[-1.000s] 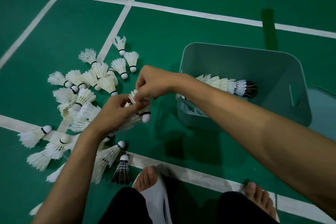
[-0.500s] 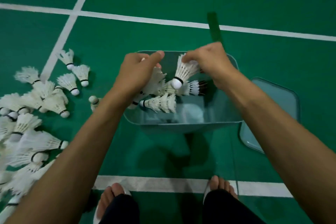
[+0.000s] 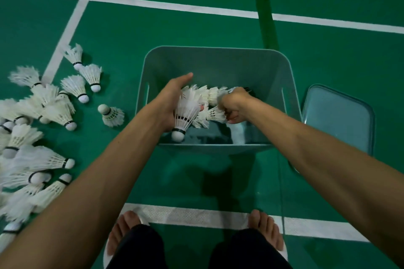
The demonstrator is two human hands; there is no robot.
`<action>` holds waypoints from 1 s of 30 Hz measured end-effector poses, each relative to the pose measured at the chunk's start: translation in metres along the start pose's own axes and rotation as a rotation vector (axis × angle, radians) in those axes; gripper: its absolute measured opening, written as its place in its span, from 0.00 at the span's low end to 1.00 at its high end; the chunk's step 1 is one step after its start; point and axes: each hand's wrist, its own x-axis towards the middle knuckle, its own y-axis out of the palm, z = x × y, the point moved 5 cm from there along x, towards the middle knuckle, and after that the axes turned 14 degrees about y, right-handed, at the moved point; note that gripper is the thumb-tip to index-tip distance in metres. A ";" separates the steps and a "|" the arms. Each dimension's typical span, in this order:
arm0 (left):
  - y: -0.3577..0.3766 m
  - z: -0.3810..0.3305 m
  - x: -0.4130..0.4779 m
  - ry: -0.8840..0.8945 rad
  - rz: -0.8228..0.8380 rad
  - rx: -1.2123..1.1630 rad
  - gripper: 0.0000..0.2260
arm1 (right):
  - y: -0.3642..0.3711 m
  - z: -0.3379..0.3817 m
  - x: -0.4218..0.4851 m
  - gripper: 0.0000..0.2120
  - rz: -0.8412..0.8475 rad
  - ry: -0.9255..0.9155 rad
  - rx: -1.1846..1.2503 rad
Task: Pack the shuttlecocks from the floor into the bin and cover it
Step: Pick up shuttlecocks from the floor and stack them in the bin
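Note:
A pale teal bin (image 3: 216, 59) stands on the green court floor in front of my feet. Both my hands are inside it. My left hand (image 3: 173, 102) grips a stack of white shuttlecocks (image 3: 185, 113), cork end pointing toward me. My right hand (image 3: 235, 105) is curled round another shuttlecock (image 3: 215, 113) lying in the bin, beside a row of nested white shuttlecocks (image 3: 209, 94). Several loose white shuttlecocks (image 3: 41, 129) lie heaped on the floor at the left. The bin's teal lid (image 3: 337, 116) lies flat on the floor to the right of the bin.
White court lines (image 3: 196, 214) cross the floor near my feet and beyond the bin. My bare feet in white slippers (image 3: 124, 229) stand just behind the near line. A single shuttlecock (image 3: 111, 114) sits upright between the heap and the bin.
Both hands carried shuttlecocks from the floor heap over to the bin and have dropped lower into it. My view has swung right, centring the bin.

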 end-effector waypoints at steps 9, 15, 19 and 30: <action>0.002 0.002 0.014 -0.027 0.077 0.200 0.12 | 0.017 0.005 0.001 0.06 0.190 0.044 0.134; 0.004 0.004 0.027 0.000 0.099 0.222 0.21 | -0.029 0.013 -0.021 0.05 -0.050 -0.206 0.154; 0.018 0.001 0.025 0.014 0.144 0.211 0.27 | -0.029 0.017 -0.066 0.03 0.235 -0.536 0.151; 0.007 0.000 0.035 0.240 0.140 0.754 0.26 | -0.055 0.001 -0.059 0.11 -0.029 -0.486 0.143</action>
